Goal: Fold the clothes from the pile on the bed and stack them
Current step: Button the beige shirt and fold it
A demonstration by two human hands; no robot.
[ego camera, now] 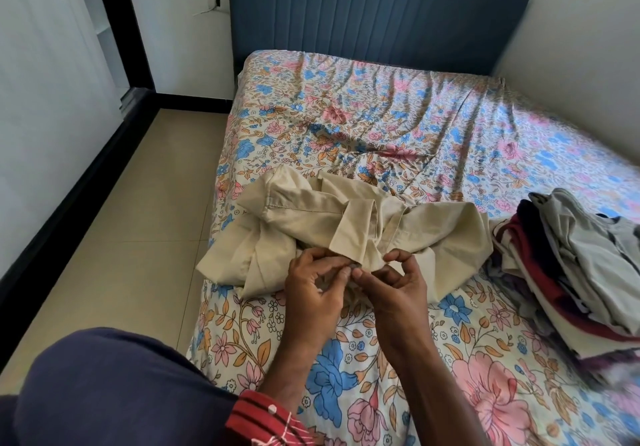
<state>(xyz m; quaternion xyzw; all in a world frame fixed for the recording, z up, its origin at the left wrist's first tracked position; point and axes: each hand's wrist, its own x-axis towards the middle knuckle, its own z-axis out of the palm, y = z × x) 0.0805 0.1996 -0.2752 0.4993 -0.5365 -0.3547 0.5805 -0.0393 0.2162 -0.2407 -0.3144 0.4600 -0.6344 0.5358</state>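
A crumpled cream shirt (311, 217) lies on the near left part of the bed (398, 127), which has a floral sheet. My left hand (313, 293) and my right hand (398, 283) meet at the shirt's near edge. Both pinch the cream fabric between thumb and fingertips, close to a small button. A pile of clothes (568, 265) in grey, maroon, white and dark cloth sits at the right edge of the bed, apart from the shirt.
A blue padded headboard (377, 12) stands at the far end. A tiled floor (114, 237) runs along the left of the bed, beside a wall with a black frame. My knee in dark trousers (104, 393) is at the lower left.
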